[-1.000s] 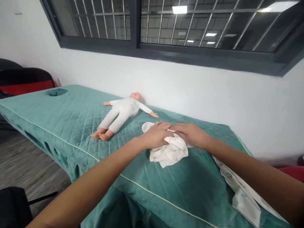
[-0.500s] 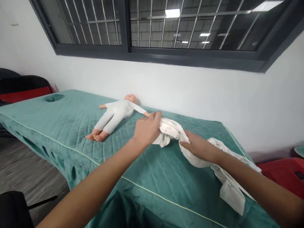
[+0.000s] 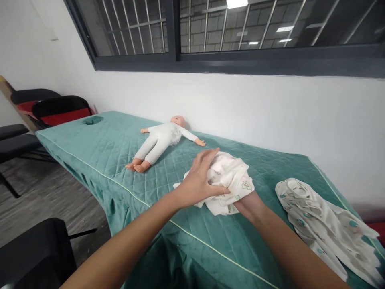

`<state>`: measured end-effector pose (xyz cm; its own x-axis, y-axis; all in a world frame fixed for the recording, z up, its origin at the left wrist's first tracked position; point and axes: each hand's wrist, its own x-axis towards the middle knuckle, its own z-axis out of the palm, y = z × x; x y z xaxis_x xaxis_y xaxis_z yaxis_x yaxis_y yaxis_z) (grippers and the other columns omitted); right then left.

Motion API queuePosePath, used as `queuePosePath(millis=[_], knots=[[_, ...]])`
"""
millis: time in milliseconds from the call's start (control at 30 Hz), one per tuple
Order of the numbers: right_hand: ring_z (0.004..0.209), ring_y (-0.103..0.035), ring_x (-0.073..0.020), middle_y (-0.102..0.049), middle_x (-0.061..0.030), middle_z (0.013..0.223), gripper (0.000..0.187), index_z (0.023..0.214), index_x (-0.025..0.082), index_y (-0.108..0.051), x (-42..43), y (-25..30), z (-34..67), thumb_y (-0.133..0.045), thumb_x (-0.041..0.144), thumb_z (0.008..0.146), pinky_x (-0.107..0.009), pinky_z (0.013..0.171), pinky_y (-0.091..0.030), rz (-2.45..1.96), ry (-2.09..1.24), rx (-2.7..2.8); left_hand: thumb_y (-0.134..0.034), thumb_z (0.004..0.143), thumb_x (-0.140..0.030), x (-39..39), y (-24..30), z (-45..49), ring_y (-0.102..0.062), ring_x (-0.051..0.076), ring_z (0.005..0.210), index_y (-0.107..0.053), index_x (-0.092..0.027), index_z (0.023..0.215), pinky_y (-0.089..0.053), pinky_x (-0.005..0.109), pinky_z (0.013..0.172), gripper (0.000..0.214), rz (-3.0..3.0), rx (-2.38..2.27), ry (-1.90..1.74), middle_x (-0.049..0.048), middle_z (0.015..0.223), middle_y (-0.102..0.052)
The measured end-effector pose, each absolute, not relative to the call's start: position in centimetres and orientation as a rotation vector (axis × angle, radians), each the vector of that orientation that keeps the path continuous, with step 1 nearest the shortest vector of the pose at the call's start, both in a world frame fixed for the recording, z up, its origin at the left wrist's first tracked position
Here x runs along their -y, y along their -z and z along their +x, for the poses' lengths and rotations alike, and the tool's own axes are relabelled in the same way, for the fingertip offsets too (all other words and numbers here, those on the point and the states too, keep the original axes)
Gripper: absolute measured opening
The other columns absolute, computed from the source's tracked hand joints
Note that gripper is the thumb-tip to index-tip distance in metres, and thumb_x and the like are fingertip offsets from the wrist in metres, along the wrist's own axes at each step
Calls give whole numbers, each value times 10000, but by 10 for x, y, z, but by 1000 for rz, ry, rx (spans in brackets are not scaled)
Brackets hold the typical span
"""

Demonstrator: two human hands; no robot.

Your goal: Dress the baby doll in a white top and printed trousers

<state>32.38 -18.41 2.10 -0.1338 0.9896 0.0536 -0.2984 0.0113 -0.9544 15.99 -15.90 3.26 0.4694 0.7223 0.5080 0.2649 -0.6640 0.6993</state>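
Observation:
A bunched white baby garment with small prints is between my hands, above the green bed cover. My left hand closes round its left side, thumb across the front and fingers behind the fabric. From below and right, my right hand reaches inside the garment; its fingers are hidden by the cloth. Beyond my left hand, a baby doll in a white suit lies on its back, arms spread and feet toward the bed's front edge. Neither hand touches the doll.
The green quilted bed runs along the wall under a barred window. A second printed baby garment lies crumpled at the right. Black and red chairs stand at the left, and a black chair is near the front.
My right hand has moved from pulling the cloth's outside to inside the garment, which is now gathered up. My left hand has shifted its hold. The view has swung right.

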Motion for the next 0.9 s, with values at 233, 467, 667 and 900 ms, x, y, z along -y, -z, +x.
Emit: queuePosePath(millis=[233,467,667,900], knots=[[1358,-503,-307,-593,-27,1427,597,1363,336,-564,177,-23,283,-737,469,807,-489,1128,-421,-929,-1551,1286,-709,834,-288,138,-17,104,-551,279,1264,-436,-259,1416,-463,455,1065,643,2451,-973,-1326,110,1378,-567],[1392,-473,-271,-478,-66,1532,563,1424,337,-478,185,7,282,-608,532,912,-516,1146,-394,-954,-1587,1665,-591,893,-299,141,-9,-37,-630,249,1133,-571,-210,1283,-496,362,958,401,2563,-1542,-1192,103,1232,-650],[1320,-548,-300,-607,-83,1392,516,1236,310,-606,170,58,330,-663,608,819,-509,1142,-409,-1280,-1294,1622,-598,839,-299,189,-1,-200,-639,254,1062,-588,-221,1293,-495,316,859,461,2294,-2476,-782,77,1231,-640],[1240,-612,-305,-657,-91,1312,539,1149,287,-636,159,62,339,-669,658,760,-459,1072,-494,-1362,-1227,1559,-496,886,-251,264,32,-304,-646,288,938,-567,-170,1358,-480,346,717,484,1967,-2818,-56,149,1190,-630]])
